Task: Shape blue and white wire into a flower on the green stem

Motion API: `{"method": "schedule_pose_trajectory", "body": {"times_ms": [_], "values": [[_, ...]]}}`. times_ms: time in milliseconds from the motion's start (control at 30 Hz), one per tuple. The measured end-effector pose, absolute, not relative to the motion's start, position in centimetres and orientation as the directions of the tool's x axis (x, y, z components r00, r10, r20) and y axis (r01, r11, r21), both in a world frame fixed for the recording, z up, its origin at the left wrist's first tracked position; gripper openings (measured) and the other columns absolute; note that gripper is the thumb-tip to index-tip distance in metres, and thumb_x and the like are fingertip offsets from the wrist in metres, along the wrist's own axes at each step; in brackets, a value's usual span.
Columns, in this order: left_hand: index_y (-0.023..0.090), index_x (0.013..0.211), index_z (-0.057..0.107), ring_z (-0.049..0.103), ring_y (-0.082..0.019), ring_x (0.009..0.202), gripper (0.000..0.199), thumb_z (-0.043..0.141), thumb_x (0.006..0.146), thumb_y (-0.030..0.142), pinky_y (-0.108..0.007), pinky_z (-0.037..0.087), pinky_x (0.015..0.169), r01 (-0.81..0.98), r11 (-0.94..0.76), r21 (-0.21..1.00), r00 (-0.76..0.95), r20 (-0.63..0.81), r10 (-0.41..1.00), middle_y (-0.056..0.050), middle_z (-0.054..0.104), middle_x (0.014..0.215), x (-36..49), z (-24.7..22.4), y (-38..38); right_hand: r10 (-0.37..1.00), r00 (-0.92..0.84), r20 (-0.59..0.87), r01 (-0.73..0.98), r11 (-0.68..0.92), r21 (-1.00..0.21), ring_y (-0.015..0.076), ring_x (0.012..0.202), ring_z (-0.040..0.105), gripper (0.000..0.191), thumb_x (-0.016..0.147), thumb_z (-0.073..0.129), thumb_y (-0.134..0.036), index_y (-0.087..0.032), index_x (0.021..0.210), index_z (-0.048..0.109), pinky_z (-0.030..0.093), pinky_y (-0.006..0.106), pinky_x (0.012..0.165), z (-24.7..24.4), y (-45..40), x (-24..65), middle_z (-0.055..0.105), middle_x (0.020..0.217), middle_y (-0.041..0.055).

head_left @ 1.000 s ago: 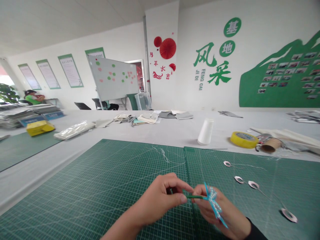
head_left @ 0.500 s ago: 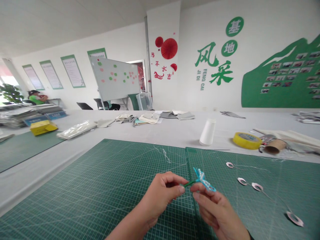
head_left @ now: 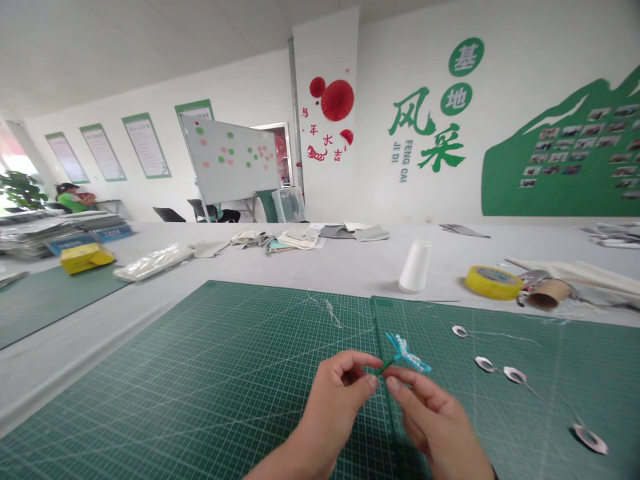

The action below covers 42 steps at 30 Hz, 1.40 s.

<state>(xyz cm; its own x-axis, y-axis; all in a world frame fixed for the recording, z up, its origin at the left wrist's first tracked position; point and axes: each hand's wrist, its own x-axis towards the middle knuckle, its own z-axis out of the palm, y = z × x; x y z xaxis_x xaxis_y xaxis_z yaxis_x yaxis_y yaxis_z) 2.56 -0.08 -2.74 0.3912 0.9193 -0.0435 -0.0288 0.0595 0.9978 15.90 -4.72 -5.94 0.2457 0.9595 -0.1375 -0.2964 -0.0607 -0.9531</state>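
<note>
A small blue flower-like piece with pale beads [head_left: 409, 355] is held up by its green stem [head_left: 386, 366] above the seam between two green cutting mats [head_left: 225, 360]. My left hand [head_left: 340, 400] pinches the lower end of the stem between thumb and forefinger. From the other side, my right hand [head_left: 435, 413] has its thumb and forefinger closed on the stem just below the blue part. The fingertips of both hands nearly touch. To the right, several oval white pieces with threads, one of them the nearest [head_left: 591, 440], lie on the right mat.
Beyond the mats stand a white thread cone [head_left: 415, 267], yellow tape [head_left: 493, 283] and a cardboard roll [head_left: 550, 293]. Cloth pieces [head_left: 299, 238], a plastic-wrapped packet [head_left: 154, 261] and a yellow box [head_left: 87, 258] lie farther left. A person [head_left: 73, 199] sits far back.
My left hand has moved slightly right, closer to my right hand. The right fingers have shifted onto the stem, and the blue piece is turned a little.
</note>
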Motion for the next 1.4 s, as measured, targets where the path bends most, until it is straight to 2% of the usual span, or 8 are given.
{"method": "schedule_pose_trajectory", "body": {"times_ms": [167, 300, 400, 500, 633, 800, 1067, 1400], "values": [[0.016, 0.09, 0.07, 0.034, -0.007, 0.046, 0.019, 0.061, 0.073, 0.016, -0.02, 0.026, 0.043, 0.042, 0.045, 0.998, 0.424, -0.059, 0.904, 0.006, 0.045, 0.056, 2.9, -3.0, -0.4, 0.943, 0.302, -0.14, -0.29, -0.049, -0.956, 0.0025, 0.038, 0.018, 0.043, 0.058, 0.079, -0.053, -0.015, 0.073, 0.065, 0.01, 0.019, 0.038, -5.6, -4.4, 16.0, 0.031, 0.044, -0.0116], [0.013, 0.091, 0.069, 0.043, -0.008, 0.049, 0.021, 0.062, 0.071, 0.017, -0.021, 0.034, 0.046, 0.004, 0.106, 0.994, 0.501, -0.093, 0.86, 0.004, 0.051, 0.06, 2.7, -2.8, -0.4, 0.937, 0.326, -0.123, -0.271, -0.032, -0.962, 0.003, 0.04, 0.018, 0.042, 0.058, 0.079, -0.051, -0.015, 0.073, 0.065, 0.01, 0.02, 0.038, -5.8, -4.5, 16.2, 0.029, 0.045, -0.0117], [0.012, 0.09, 0.068, 0.054, -0.011, 0.058, 0.022, 0.056, 0.079, 0.027, -0.025, 0.041, 0.056, -0.033, 0.138, 0.99, 0.554, -0.097, 0.827, -0.001, 0.06, 0.07, 2.2, -2.3, 0.1, 0.934, 0.338, -0.117, -0.261, -0.026, -0.965, 0.0032, 0.04, 0.017, 0.042, 0.062, 0.078, -0.051, -0.015, 0.077, 0.064, 0.009, 0.02, 0.039, -5.9, -4.6, 16.6, 0.027, 0.045, -0.0123], [0.012, 0.086, 0.068, 0.057, -0.012, 0.063, 0.03, 0.051, 0.083, 0.037, -0.026, 0.042, 0.061, 0.004, 0.151, 0.989, 0.571, -0.126, 0.811, -0.003, 0.064, 0.076, 1.6, -1.9, 0.6, 0.932, 0.345, -0.109, -0.261, -0.016, -0.965, 0.0034, 0.04, 0.017, 0.042, 0.064, 0.076, -0.052, -0.015, 0.078, 0.063, 0.01, 0.02, 0.039, -5.8, -4.7, 17.0, 0.027, 0.045, -0.0123], [0.013, 0.078, 0.069, 0.056, -0.011, 0.057, 0.02, 0.058, 0.076, 0.029, -0.025, 0.041, 0.057, 0.082, 0.174, 0.981, 0.652, -0.185, 0.735, -0.002, 0.066, 0.07, 0.9, -1.5, 0.9, 0.943, 0.322, -0.09, -0.254, -0.006, -0.967, 0.0037, 0.041, 0.018, 0.04, 0.066, 0.075, -0.05, -0.015, 0.079, 0.063, 0.012, 0.021, 0.039, -5.6, -4.9, 17.2, 0.027, 0.046, -0.0121], [0.014, 0.079, 0.071, 0.056, -0.009, 0.055, 0.014, 0.059, 0.073, 0.021, -0.022, 0.039, 0.056, 0.073, 0.207, 0.976, 0.71, -0.197, 0.677, -0.002, 0.068, 0.07, 0.5, -1.3, 0.7, 0.952, 0.29, -0.095, -0.251, -0.02, -0.968, 0.004, 0.041, 0.018, 0.041, 0.066, 0.075, -0.051, -0.015, 0.078, 0.061, 0.011, 0.021, 0.039, -5.6, -5.0, 17.1, 0.028, 0.046, -0.0123], [0.013, 0.078, 0.071, 0.057, -0.009, 0.055, 0.012, 0.065, 0.069, 0.019, -0.022, 0.04, 0.056, 0.055, 0.241, 0.969, 0.733, -0.203, 0.649, -0.001, 0.067, 0.065, 0.6, -1.7, 0.5, 0.961, 0.258, -0.095, -0.225, -0.036, -0.974, 0.0044, 0.042, 0.019, 0.042, 0.067, 0.073, -0.053, -0.015, 0.079, 0.061, 0.013, 0.021, 0.04, -5.4, -4.9, 16.9, 0.03, 0.047, -0.0119], [0.011, 0.072, 0.067, 0.055, -0.009, 0.049, 0.009, 0.062, 0.067, 0.017, -0.021, 0.038, 0.048, 0.059, 0.245, 0.968, 0.698, -0.215, 0.683, 0.0, 0.062, 0.058, 0.9, -1.9, 0.2, 0.959, 0.269, -0.083, -0.179, -0.035, -0.983, 0.0043, 0.043, 0.019, 0.041, 0.069, 0.072, -0.052, -0.015, 0.08, 0.061, 0.011, 0.022, 0.041, -6.0, -5.0, 16.9, 0.032, 0.049, -0.0109]]}}
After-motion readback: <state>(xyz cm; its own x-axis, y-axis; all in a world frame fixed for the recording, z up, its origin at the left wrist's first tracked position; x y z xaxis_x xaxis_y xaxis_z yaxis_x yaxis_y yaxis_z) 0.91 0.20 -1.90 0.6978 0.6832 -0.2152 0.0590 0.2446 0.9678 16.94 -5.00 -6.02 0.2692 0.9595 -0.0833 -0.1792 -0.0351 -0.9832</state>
